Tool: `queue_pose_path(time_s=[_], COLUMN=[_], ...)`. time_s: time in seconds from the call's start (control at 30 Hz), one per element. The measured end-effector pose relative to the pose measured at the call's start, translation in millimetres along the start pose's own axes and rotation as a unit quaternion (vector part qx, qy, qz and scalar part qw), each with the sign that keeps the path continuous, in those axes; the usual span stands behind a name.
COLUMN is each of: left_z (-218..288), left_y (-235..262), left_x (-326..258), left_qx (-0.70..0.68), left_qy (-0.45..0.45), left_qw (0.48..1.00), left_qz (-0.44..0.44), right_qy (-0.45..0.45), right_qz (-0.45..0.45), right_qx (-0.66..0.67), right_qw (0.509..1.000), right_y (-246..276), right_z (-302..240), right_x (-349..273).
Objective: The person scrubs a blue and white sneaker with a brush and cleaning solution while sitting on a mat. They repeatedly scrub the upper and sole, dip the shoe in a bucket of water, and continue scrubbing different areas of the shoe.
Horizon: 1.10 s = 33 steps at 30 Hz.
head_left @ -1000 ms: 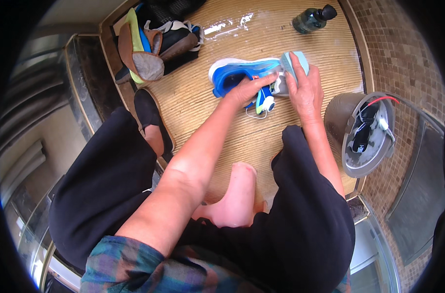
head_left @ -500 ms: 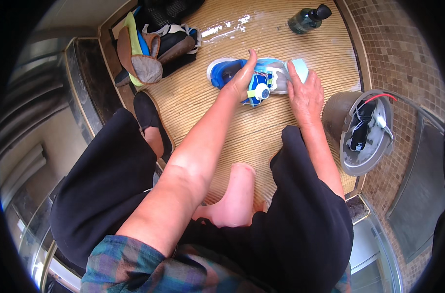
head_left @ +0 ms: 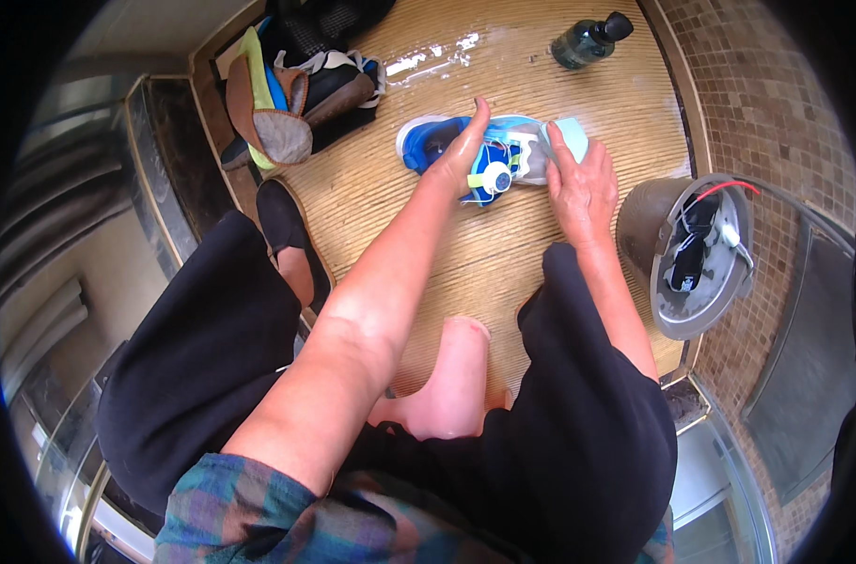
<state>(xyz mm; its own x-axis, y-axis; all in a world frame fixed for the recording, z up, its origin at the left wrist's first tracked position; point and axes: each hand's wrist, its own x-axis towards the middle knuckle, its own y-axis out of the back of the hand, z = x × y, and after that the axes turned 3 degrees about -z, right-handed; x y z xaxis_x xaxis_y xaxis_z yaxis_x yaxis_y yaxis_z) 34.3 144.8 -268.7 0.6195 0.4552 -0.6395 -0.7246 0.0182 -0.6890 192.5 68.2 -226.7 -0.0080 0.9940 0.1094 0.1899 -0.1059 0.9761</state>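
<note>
A blue, white and grey sneaker (head_left: 534, 162) lies on its side on the ribbed tan floor, with a white round dial and loose laces on it. My left hand (head_left: 458, 162) grips the sneaker around its middle, thumb sticking up along the far side. At the grey toe end, my right hand (head_left: 583, 186) presses a pale blue sponge (head_left: 569, 137) against the shoe. The fingers of that hand bend over the sponge, and some of them are hidden from view.
A dark bottle (head_left: 584, 45) with a black cap stands at the far right. Nearer on the right, a tilted grey bucket (head_left: 649, 230) holds a black shoe (head_left: 689, 261). Several shoes and brown insoles (head_left: 282, 132) are piled far left. A pink curved object (head_left: 454, 376) sits between my legs.
My right hand and the sponge have shifted slightly left and nearer along the toe. The sneaker and my left hand have moved a little left too.
</note>
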Motion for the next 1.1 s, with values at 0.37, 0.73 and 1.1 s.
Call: queue_pose_path(time_s=[0.37,0.73,1.1], left_z=[-4,-11,-18], left_y=[-1,8,-5], left_x=[-4,1,-13], left_qx=[-0.019,-0.018,0.05], left_qy=[-0.019,-0.026,-0.029], left_qw=[1.0,0.999,0.993], left_qz=[-0.002,-0.007,0.102], right_qy=[-0.034,0.041,-0.054], right_qz=[-0.036,0.001,0.006], right_qx=[-0.046,0.026,0.129], right_qw=[0.998,0.999,0.99], right_y=[-2,-2,2], right_z=[12,-19,-15], right_x=[-5,-6,1])
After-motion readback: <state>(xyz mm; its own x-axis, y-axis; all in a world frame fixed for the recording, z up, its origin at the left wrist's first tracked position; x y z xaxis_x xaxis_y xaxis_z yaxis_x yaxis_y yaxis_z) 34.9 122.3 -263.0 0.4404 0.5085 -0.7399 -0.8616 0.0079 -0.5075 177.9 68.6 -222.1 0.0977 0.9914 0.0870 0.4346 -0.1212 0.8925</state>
